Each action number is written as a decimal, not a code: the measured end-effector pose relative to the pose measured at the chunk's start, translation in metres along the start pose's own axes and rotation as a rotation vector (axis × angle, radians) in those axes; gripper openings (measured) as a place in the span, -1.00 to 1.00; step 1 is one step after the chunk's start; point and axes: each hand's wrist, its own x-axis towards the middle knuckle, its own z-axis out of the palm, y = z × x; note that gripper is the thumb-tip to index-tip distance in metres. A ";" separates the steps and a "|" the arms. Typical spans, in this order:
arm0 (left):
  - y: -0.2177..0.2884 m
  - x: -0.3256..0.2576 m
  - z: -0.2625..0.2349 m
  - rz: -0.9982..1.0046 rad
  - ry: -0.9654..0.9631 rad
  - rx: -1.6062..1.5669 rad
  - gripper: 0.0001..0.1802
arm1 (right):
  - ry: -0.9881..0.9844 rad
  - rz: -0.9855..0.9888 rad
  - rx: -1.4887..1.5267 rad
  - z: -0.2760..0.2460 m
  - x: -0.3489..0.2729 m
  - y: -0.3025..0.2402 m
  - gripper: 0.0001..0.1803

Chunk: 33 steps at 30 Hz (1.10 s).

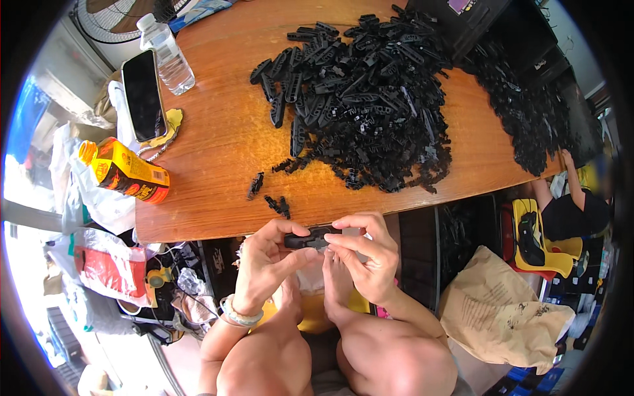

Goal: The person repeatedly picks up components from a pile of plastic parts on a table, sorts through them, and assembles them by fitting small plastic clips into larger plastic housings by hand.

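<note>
Below table [218, 158], both hands' [264, 261] grip pinches black part [310, 237].

Black plastic clip [312, 238] in hands; heap of parts [370, 105] all black. Worktop [218, 138] orange-brown woodgrain. Bottle [125, 171] yellow, red-black print. Phone [143, 94] black. Paper bag [502, 317] tan.

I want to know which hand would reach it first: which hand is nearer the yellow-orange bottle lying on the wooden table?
Left. The left hand is right of and below the yellow-orange bottle; the right hand is farther right, beyond it.
</note>
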 end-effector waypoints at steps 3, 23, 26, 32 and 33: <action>-0.001 0.001 0.003 0.005 0.003 0.026 -0.72 | 0.004 0.028 0.010 0.001 -0.003 0.002 -0.69; -0.007 -0.003 0.010 -0.020 0.088 0.068 -0.77 | -0.062 0.460 0.351 0.007 -0.014 0.002 -0.73; 0.008 0.001 -0.003 0.164 -0.086 0.737 -0.68 | -0.226 0.570 0.444 -0.003 -0.014 0.014 -0.73; 0.058 0.077 -0.045 0.647 0.258 1.088 -0.81 | -0.419 0.435 0.154 -0.008 -0.010 0.021 -0.79; 0.060 0.102 -0.054 0.647 0.295 1.095 -0.82 | -0.341 0.435 0.152 -0.004 -0.003 0.019 -0.84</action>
